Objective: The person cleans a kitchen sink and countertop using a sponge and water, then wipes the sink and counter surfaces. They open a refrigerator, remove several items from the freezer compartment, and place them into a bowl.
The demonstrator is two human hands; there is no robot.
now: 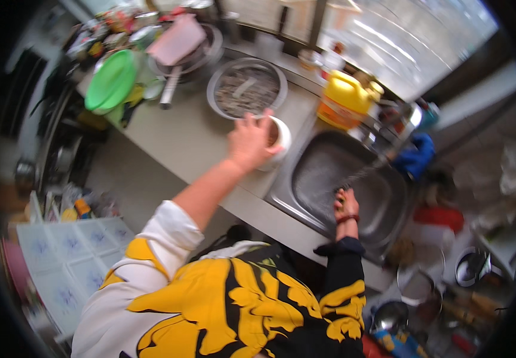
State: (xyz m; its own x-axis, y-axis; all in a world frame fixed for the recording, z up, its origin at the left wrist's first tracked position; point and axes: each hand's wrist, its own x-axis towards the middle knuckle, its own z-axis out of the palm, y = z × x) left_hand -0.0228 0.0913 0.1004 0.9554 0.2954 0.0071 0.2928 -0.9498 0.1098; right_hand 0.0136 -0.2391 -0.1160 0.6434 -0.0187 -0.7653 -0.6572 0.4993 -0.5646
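Observation:
My left hand (251, 141) lies with spread fingers over the rim of a white round container (283, 141) on the counter; something brownish shows inside it, and whether the fingers grip it is unclear. Just behind stands a metal bowl (212, 96) of greyish pieces with a pale strip on top. My right hand (346, 203) is over the stainless steel sink (316, 179), fingers curled around something small and dark that I cannot identify. Water runs from the faucet (412, 117) down towards that hand. A red bracelet (347, 218) circles the right wrist.
A yellow plastic jug (345, 100) stands behind the sink, with a blue cloth (414, 156) to its right. Further left on the counter are a green plastic basin (112, 83) and a pink board (177, 39) on a pot. Pans and utensils crowd the lower right.

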